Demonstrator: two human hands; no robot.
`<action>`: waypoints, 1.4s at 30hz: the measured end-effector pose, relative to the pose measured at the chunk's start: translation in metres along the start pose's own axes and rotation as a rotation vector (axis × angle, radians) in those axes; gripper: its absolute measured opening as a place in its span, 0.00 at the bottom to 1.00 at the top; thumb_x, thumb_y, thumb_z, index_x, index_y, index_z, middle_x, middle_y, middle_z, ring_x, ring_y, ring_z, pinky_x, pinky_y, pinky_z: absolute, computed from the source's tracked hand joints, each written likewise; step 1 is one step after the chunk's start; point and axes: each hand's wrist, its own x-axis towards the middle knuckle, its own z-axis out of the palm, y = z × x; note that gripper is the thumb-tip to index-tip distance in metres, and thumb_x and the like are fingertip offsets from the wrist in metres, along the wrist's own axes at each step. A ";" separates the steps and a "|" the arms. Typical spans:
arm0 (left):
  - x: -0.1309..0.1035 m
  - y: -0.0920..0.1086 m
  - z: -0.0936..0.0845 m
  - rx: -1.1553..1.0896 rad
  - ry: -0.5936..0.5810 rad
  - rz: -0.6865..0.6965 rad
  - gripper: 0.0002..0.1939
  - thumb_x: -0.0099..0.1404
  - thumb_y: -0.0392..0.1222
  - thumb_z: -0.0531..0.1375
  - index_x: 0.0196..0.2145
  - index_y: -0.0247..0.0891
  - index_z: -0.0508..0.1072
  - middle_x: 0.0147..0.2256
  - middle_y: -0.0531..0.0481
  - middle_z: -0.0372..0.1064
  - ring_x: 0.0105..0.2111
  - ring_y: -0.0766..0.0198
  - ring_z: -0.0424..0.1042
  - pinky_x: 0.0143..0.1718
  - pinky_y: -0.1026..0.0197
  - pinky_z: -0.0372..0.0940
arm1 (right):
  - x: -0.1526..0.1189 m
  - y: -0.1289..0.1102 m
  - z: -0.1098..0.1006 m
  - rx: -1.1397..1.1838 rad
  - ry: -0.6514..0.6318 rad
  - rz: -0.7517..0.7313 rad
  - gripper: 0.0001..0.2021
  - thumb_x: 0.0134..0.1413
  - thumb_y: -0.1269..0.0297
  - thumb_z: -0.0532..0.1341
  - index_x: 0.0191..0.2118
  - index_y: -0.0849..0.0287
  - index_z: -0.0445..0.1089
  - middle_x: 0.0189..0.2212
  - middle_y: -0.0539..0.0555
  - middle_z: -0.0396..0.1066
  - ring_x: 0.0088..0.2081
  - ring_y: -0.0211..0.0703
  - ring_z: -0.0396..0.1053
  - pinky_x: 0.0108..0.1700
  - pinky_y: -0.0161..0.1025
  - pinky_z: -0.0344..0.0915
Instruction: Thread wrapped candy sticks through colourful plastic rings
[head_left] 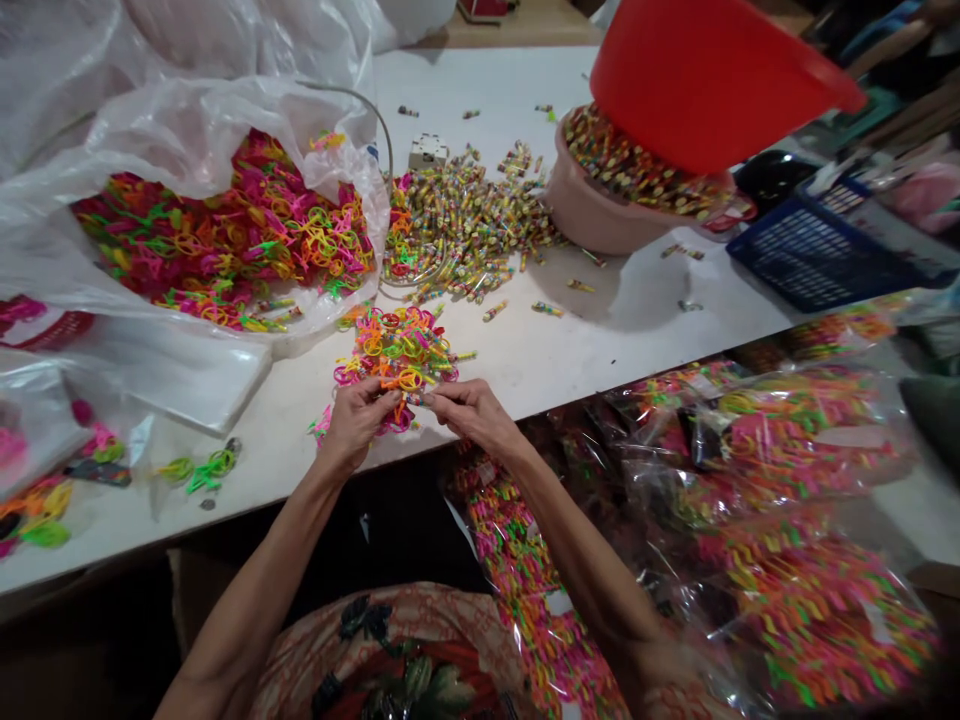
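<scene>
My left hand [357, 417] and my right hand [466, 409] meet at the near edge of a white table [570, 330]. Both pinch small neon plastic pieces at the front of a little pile of bright rings and toys [400, 352]. An orange ring sits between the fingertips of the two hands. Behind the pile lies a spread of small wrapped candy rolls [465, 222]. A large clear plastic bag [217, 225] at the left holds a heap of the same neon pieces.
A pink basin [592, 215] full of candy rolls stands at the back right, with a red basin [705, 75] tilted over it. A blue basket [817, 255] sits further right. Sealed bags of neon toys [787, 500] lie piled at my right. Flat plastic bags [172, 375] rest at the left.
</scene>
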 end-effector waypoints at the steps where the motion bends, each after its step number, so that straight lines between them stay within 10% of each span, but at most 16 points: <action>1: 0.000 0.000 0.000 -0.019 -0.010 -0.017 0.16 0.43 0.48 0.71 0.25 0.34 0.76 0.21 0.53 0.70 0.22 0.69 0.65 0.24 0.66 0.61 | 0.000 -0.001 -0.003 -0.024 -0.035 -0.020 0.22 0.53 0.49 0.59 0.17 0.60 0.61 0.14 0.43 0.50 0.17 0.28 0.45 0.21 0.32 0.42; 6: 0.000 0.002 0.001 0.006 -0.078 -0.095 0.16 0.41 0.46 0.72 0.23 0.33 0.74 0.20 0.52 0.69 0.19 0.70 0.64 0.22 0.66 0.59 | -0.002 -0.001 -0.013 -0.101 -0.164 -0.082 0.21 0.57 0.51 0.58 0.19 0.60 0.64 0.15 0.44 0.52 0.20 0.30 0.46 0.24 0.33 0.45; 15: 0.000 0.003 0.012 0.011 0.064 0.098 0.18 0.50 0.55 0.67 0.25 0.36 0.72 0.20 0.56 0.64 0.20 0.71 0.60 0.22 0.67 0.57 | -0.006 0.009 0.017 -0.712 0.129 -0.236 0.12 0.63 0.59 0.54 0.42 0.58 0.71 0.39 0.57 0.73 0.40 0.44 0.69 0.40 0.36 0.60; 31: 0.010 0.020 0.014 0.184 -0.028 0.078 0.18 0.50 0.55 0.66 0.21 0.37 0.68 0.18 0.57 0.60 0.19 0.70 0.57 0.21 0.66 0.52 | -0.002 0.004 0.014 -0.829 0.053 -0.312 0.09 0.63 0.63 0.54 0.40 0.58 0.70 0.30 0.53 0.72 0.30 0.40 0.67 0.33 0.34 0.55; 38: 0.053 0.049 -0.016 0.576 0.306 0.489 0.11 0.61 0.45 0.57 0.36 0.38 0.76 0.34 0.48 0.72 0.36 0.61 0.69 0.36 0.63 0.61 | 0.041 0.005 -0.022 -1.028 0.336 -0.246 0.12 0.61 0.58 0.56 0.43 0.55 0.74 0.41 0.56 0.72 0.34 0.40 0.69 0.33 0.34 0.58; 42: 0.111 0.067 -0.043 1.067 0.372 0.418 0.12 0.63 0.36 0.52 0.36 0.38 0.76 0.41 0.43 0.73 0.44 0.55 0.69 0.44 0.57 0.60 | 0.072 0.011 -0.059 -0.896 0.481 -0.144 0.17 0.61 0.58 0.54 0.29 0.61 0.75 0.30 0.56 0.71 0.31 0.41 0.68 0.35 0.36 0.61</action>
